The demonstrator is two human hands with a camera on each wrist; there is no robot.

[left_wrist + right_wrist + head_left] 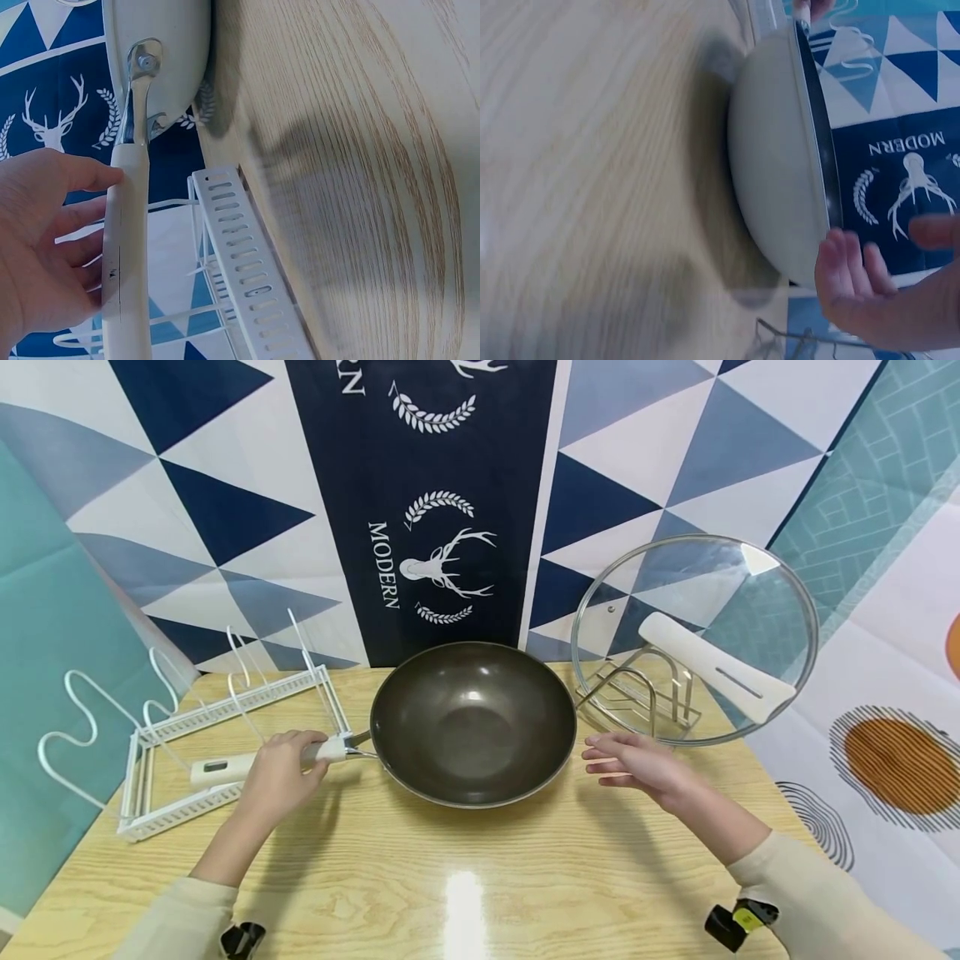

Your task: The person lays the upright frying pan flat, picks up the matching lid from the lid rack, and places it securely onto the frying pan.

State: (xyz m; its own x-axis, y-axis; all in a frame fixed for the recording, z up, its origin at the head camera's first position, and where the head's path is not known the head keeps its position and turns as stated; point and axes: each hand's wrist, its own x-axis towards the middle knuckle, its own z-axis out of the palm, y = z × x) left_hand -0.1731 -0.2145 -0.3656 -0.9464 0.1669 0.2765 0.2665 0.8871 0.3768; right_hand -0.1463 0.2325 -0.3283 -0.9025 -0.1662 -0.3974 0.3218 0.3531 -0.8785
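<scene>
Two hands: both by the wok [472, 720].
Left hand [279, 770]: holds the wok handle [225, 767].
Right hand [633, 762]: flat, fingers straight, just beside the wok rim.
Wok: sits on the table [465, 877], not lifted yet.
Glass lid [693, 639]: stands in its holder, right of the wok.
White rack [187, 727]: left of the wok.

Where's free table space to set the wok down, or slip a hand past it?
Widest bare patch: the near table strip between the two forearms, below the wok. A smaller gap lies between the wok and the lid stand, where the right hand hovers. Crowded: left side, with the white rack and the left hand on the handle.
</scene>
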